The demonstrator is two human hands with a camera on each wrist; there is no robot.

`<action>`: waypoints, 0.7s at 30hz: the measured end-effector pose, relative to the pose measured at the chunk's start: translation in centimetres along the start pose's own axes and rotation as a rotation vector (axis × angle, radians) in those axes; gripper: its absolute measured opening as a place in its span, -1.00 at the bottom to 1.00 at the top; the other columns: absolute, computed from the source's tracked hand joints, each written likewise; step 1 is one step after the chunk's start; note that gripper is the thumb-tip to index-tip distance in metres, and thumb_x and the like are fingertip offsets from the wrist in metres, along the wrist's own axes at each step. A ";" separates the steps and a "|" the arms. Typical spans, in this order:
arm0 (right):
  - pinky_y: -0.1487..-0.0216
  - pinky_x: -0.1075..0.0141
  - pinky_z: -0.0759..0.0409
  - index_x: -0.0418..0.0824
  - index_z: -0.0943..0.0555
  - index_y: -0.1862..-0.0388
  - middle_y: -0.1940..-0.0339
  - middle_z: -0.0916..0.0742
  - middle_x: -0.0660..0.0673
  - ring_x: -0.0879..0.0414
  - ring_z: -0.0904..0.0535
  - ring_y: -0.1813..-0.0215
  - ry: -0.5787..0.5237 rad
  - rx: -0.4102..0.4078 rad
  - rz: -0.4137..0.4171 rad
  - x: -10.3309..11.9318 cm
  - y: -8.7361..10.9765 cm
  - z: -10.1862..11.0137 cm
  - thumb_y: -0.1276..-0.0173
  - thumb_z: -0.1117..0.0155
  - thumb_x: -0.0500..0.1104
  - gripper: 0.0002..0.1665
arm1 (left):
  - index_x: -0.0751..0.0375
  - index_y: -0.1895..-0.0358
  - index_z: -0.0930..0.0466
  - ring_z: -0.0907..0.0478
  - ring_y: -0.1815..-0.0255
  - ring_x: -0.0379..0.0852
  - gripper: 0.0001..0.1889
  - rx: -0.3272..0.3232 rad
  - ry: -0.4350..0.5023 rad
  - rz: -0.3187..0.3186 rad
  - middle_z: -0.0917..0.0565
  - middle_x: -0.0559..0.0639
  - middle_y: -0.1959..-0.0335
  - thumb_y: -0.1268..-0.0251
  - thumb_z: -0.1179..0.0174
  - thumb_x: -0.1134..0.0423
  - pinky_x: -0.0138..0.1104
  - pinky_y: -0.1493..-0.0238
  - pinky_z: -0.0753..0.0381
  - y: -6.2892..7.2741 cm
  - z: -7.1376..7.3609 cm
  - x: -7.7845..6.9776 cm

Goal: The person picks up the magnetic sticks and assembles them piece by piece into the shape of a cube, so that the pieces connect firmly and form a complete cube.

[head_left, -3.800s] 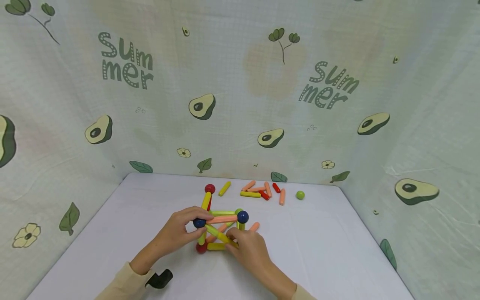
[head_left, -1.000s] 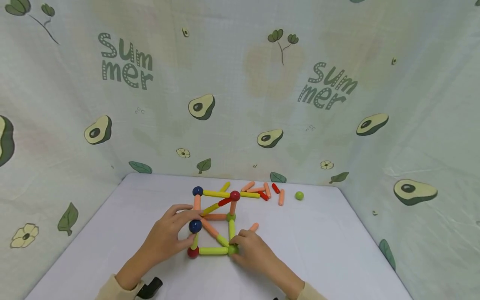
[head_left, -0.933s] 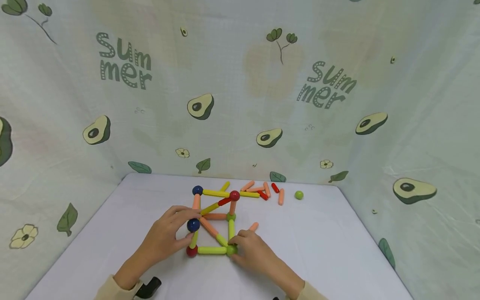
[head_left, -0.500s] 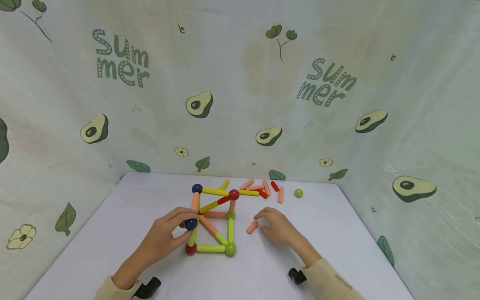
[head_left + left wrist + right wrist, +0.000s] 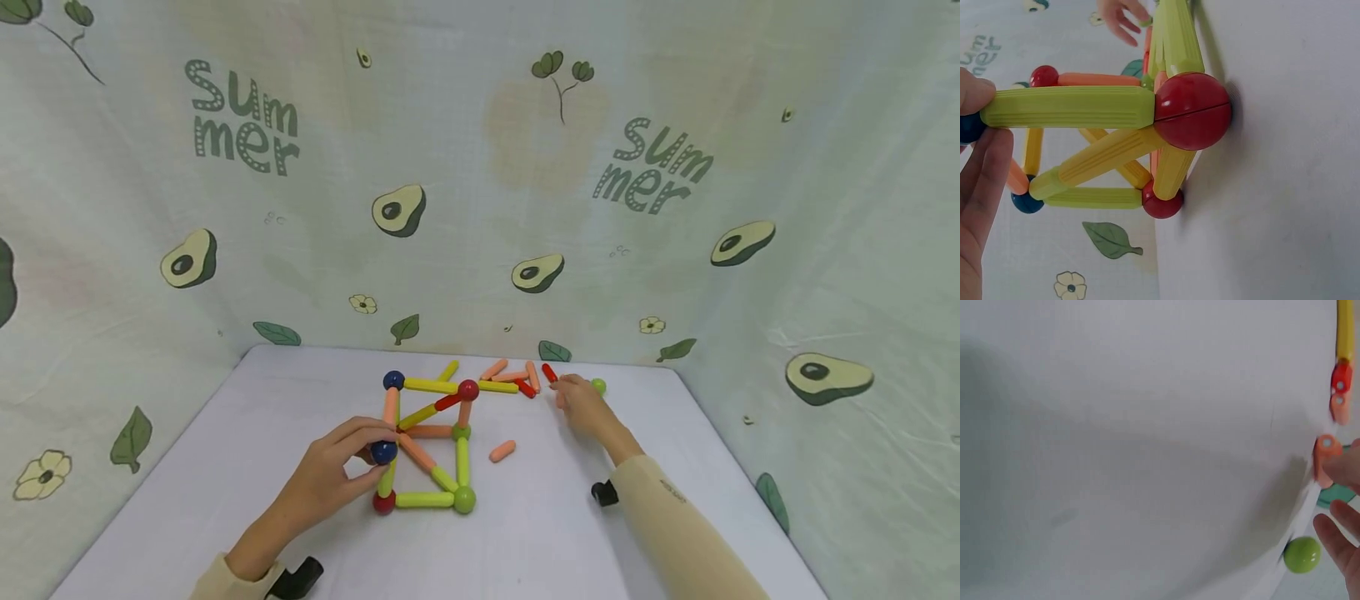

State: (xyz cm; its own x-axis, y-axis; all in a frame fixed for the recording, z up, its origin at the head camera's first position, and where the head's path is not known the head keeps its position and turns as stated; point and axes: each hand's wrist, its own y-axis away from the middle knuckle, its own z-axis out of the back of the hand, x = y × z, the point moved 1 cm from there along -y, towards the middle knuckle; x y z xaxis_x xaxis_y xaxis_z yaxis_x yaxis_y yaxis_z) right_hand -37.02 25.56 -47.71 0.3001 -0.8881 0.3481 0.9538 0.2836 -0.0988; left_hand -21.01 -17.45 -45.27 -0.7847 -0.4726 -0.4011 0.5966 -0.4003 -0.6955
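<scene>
A frame of magnetic rods and balls stands on the table, with a lime rod (image 5: 423, 500) along its front. My left hand (image 5: 330, 462) pinches the dark blue ball (image 5: 384, 452) between thumb and fingers. In the left wrist view that ball tops a lime upright rod (image 5: 1072, 107), which rises from a red ball (image 5: 1192, 111). My right hand (image 5: 585, 406) reaches to the back right, its fingers parted over an orange rod (image 5: 1327, 449). One fingertip overlaps this rod in the right wrist view. A green ball (image 5: 1302, 554) lies just beside those fingers.
Several loose orange, red and yellow rods, among them a yellow rod (image 5: 498, 387), lie along the table's back. Right of the frame lies a short orange rod (image 5: 503, 451). A patterned cloth (image 5: 465, 167) rises behind the table (image 5: 675, 517) and at both sides.
The frame was turned earlier, between the two oldest views. My right hand has since left its front green ball and moved to the back right. My left hand keeps hold of the blue ball.
</scene>
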 end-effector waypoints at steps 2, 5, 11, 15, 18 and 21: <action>-0.49 -0.19 -0.42 -0.30 -0.66 -0.30 -0.49 -0.54 -0.34 -0.34 -0.43 -0.52 0.028 0.026 -0.007 -1.3 -0.7 0.2 -0.50 -0.21 -0.49 -0.56 | -0.02 -0.21 -0.66 -0.66 0.13 -0.28 -0.31 -0.008 0.006 -0.012 -0.65 -0.09 -0.17 0.03 -0.59 0.59 -0.54 0.15 -0.67 0.0 0.0 -0.1; -0.50 -0.20 -0.39 -0.31 -0.66 -0.32 -0.50 -0.56 -0.34 -0.34 -0.42 -0.54 0.061 0.061 0.043 -2.6 -1.3 0.3 -0.47 -0.24 -0.52 -0.53 | 0.01 -0.21 -0.67 -0.66 0.15 -0.28 -0.31 -0.012 0.015 -0.018 -0.65 -0.08 -0.17 0.04 -0.59 0.60 -0.56 0.14 -0.66 0.0 0.0 -0.1; -0.43 -0.16 -0.50 -0.24 -0.81 -0.06 -0.21 -0.75 -0.27 -0.29 -0.60 -0.34 0.088 0.018 0.201 -3.2 -1.9 0.1 -0.42 -0.42 -0.43 -0.71 | 0.13 -0.16 -0.69 -0.65 0.16 -0.29 -0.38 -0.002 0.018 -0.017 -0.65 -0.09 -0.16 0.03 -0.59 0.58 -0.57 0.14 -0.65 -0.1 0.1 -0.1; -0.23 -0.02 -0.65 -0.14 -0.87 0.09 0.13 -0.78 -0.07 -0.07 -0.64 -0.01 0.117 0.020 0.237 -2.7 -1.8 0.1 -0.39 -0.52 -0.20 -0.85 | 0.03 -0.18 -0.68 -0.66 0.13 -0.28 -0.35 0.001 0.019 -0.009 -0.65 -0.10 -0.16 0.03 -0.59 0.58 -0.56 0.14 -0.66 -0.1 0.3 0.0; -0.03 0.16 -0.67 -0.12 -0.87 0.06 0.26 -0.73 0.03 0.09 -0.57 0.16 0.114 0.047 0.243 -2.1 -1.5 0.2 -0.39 -0.52 -0.09 -0.79 | -0.01 -0.20 -0.67 -0.67 0.09 -0.25 -0.31 -0.004 0.028 0.000 -0.65 -0.10 -0.16 0.04 -0.58 0.60 -0.53 0.15 -0.68 0.0 0.3 0.0; 0.08 0.26 -0.66 -0.14 -0.85 -0.02 0.25 -0.68 0.03 0.15 -0.53 0.22 0.102 0.003 0.292 -1.3 -0.6 0.5 -0.40 -0.52 -0.14 -0.75 | 0.00 -0.20 -0.67 -0.67 0.05 -0.23 -0.31 -0.008 0.031 0.018 -0.65 -0.11 -0.16 0.04 -0.58 0.61 -0.51 0.15 -0.70 0.0 0.2 0.1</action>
State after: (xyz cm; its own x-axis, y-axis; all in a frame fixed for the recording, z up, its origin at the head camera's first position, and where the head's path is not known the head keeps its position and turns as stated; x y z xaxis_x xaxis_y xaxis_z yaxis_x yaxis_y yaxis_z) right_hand -38.01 26.71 -47.68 0.5610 -0.8007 0.2102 0.8273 0.5327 -0.1783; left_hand -21.05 -17.65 -45.15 -0.7785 -0.4550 -0.4323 0.6098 -0.3854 -0.6926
